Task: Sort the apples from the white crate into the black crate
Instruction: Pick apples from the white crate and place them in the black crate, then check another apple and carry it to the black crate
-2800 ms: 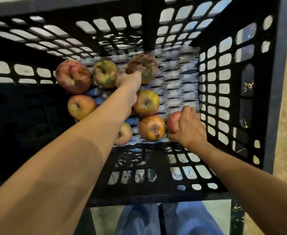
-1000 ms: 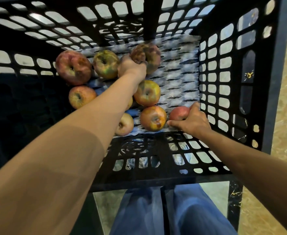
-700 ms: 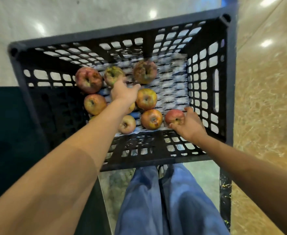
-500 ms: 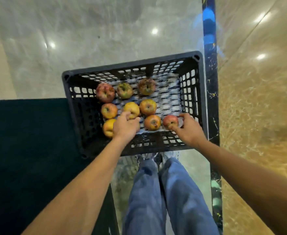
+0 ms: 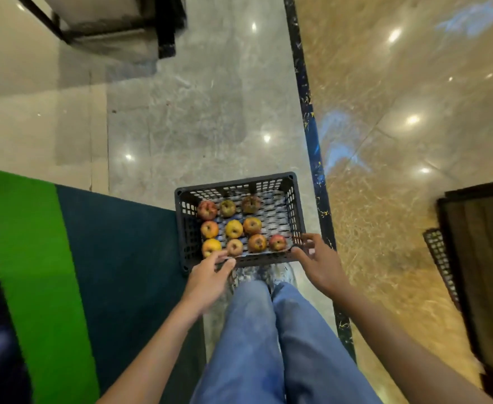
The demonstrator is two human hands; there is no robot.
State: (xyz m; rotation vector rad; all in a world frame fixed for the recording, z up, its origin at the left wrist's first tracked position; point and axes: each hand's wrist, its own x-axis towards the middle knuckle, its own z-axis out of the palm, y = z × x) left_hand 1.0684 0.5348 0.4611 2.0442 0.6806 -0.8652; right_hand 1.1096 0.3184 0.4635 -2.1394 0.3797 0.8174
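Note:
The black crate (image 5: 181,225) stands on the floor in front of my legs. Several red and yellow apples (image 5: 233,228) lie in neat rows on its white mesh liner. A red apple (image 5: 277,242) sits at the near right end of the front row. My left hand (image 5: 208,279) hovers over the crate's near rim, fingers relaxed and holding nothing. My right hand (image 5: 321,265) is above the near right corner, fingers spread and empty. The white crate is out of view.
A dark green mat (image 5: 117,258) with a bright green strip (image 5: 29,258) lies left of the crate. My blue trouser legs (image 5: 268,345) fill the bottom middle. A dark wooden piece of furniture (image 5: 484,272) stands at the right, another dark frame (image 5: 117,21) at the top left.
Both hands let go of their apples and pulled back out of the crate to its near rim. My head rose, so the crate now looks small and far below.

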